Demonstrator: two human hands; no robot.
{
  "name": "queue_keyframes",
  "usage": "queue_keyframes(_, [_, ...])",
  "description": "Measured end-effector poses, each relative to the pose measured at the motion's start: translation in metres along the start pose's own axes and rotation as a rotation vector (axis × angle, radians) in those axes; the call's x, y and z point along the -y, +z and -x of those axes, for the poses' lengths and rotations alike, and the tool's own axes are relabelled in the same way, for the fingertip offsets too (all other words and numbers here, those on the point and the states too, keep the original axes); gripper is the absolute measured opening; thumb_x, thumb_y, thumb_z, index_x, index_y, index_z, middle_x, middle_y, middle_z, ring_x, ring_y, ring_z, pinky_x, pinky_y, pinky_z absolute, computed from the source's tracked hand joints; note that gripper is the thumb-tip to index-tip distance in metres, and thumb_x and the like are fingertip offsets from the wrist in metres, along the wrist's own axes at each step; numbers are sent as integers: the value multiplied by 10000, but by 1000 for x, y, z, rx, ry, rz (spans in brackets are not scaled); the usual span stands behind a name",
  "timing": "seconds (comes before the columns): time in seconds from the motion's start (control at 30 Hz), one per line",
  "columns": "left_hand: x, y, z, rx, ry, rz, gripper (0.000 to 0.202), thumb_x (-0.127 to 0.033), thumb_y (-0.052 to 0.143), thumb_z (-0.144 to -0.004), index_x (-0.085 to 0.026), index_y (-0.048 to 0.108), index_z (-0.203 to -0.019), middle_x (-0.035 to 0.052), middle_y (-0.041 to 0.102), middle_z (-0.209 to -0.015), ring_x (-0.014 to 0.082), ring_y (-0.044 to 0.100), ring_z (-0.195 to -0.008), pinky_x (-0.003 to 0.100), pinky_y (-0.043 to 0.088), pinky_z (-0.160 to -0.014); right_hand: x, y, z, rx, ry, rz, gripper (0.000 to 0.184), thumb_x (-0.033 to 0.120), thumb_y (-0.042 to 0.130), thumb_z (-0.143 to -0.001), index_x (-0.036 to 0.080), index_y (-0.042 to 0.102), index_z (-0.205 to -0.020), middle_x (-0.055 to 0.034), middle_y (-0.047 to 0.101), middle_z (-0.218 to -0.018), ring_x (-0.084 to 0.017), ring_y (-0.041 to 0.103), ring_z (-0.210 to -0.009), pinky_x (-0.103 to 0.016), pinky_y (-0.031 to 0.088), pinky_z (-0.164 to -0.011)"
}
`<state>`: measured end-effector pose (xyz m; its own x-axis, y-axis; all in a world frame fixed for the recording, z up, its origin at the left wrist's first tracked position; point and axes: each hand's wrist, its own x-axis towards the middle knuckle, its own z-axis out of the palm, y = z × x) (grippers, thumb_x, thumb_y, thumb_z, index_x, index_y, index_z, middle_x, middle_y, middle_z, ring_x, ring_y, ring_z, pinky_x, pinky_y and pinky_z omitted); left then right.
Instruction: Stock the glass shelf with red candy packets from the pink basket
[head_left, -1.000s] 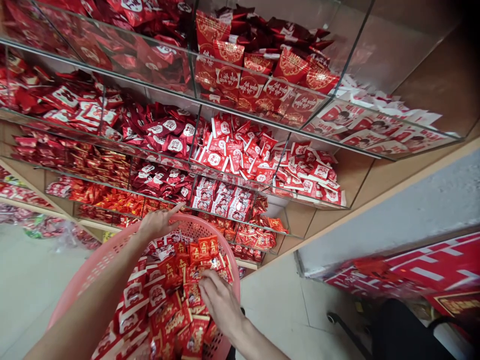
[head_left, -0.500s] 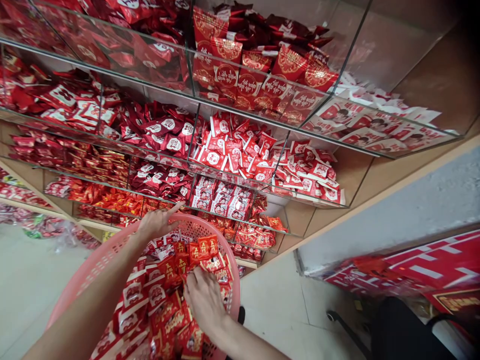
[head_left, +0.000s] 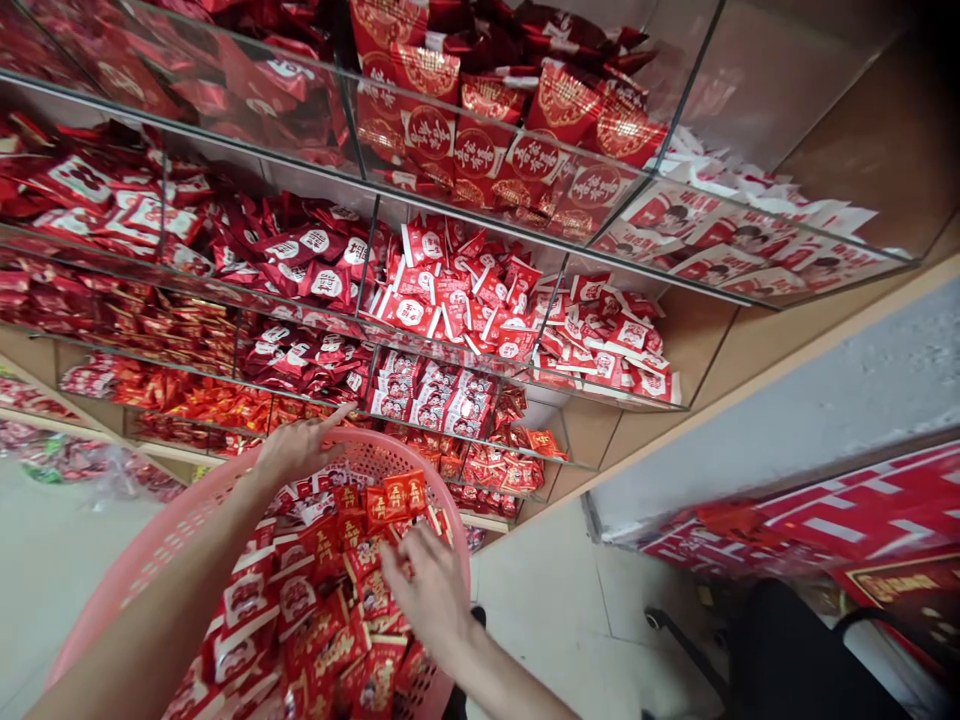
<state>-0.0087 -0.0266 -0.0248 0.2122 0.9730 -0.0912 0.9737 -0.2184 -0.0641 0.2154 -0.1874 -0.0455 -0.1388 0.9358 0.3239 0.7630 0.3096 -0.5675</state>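
A round pink plastic basket [head_left: 187,515] is heaped with small red candy packets [head_left: 322,590]. My left hand [head_left: 296,447] grips the basket's far rim, fingers curled over it and forefinger pointing out. My right hand [head_left: 431,585] lies on the packets at the basket's right side, fingers curled down into the pile; what they grasp is hidden.
Tiered glass bins [head_left: 465,300] full of red and white candy packets rise in front of me. A wooden shelf frame [head_left: 750,350] runs down the right. Red printed sheets [head_left: 825,520] lie at the lower right, above a dark chair [head_left: 795,650]. The floor [head_left: 570,610] is pale tile.
My right hand shifted a little within the packets, moving left and then back right. The view drifted slightly right. The left hand stayed on the rim.
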Motion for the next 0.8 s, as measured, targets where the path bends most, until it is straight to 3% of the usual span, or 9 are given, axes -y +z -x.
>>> queue_keyframes(0.13, [-1,0,0,-1,8,-12,772,-650,227,-841,-260,112,-1497,147,713,-995,303,660,-879,371,451,-738,-77,-15,-16,-199,245,-157,316,355,435,-908,217,508,-633,5,543,-647,-134,507,-600,-248,397,-605])
queue_keyframes(0.2, [-1,0,0,-11,9,-15,770,-648,226,-843,-258,111,-1497,148,712,-989,300,662,-874,368,453,-735,-125,-17,-22,-221,462,-158,245,375,484,-857,218,547,-680,-9,588,-710,-159,536,-665,-266,414,-672])
queue_keyframes(0.3, [-2,0,0,-15,2,-1,758,-636,249,-846,-264,123,-1495,143,712,-987,293,663,-881,368,456,-752,-191,-18,-27,-241,626,-134,104,292,539,-790,206,581,-751,-55,634,-823,-207,584,-804,-294,429,-758])
queue_keyframes(0.4, [-2,0,0,-16,-5,10,737,-618,259,-852,-272,140,-1492,140,714,-977,298,661,-885,379,459,-757,-237,-17,-30,-212,788,-124,47,186,583,-756,191,599,-799,-64,648,-857,-209,613,-846,-293,437,-764])
queue_keyframes(0.47, [-2,1,0,-20,-2,1,722,-602,258,-859,-272,147,-1491,149,710,-981,306,661,-879,384,461,-746,-257,-16,-33,-156,900,-131,15,176,606,-781,181,601,-794,-34,643,-795,-180,623,-777,-291,452,-729])
queue_keyframes(0.57, [-2,2,-1,-28,2,-11,721,-590,256,-862,-260,143,-1493,167,704,-1001,312,660,-871,384,462,-729,-277,-10,-40,-44,1047,-167,133,280,597,-862,147,607,-849,4,628,-761,-126,605,-674,-289,492,-668])
queue_keyframes(0.8, [-2,0,0,13,-12,-62,714,-594,241,-868,-277,113,-1495,140,715,-977,294,667,-875,355,458,-725,-296,14,-55,71,1251,-295,278,340,550,-906,144,570,-1102,-49,625,-996,-138,622,-788,-305,547,-671])
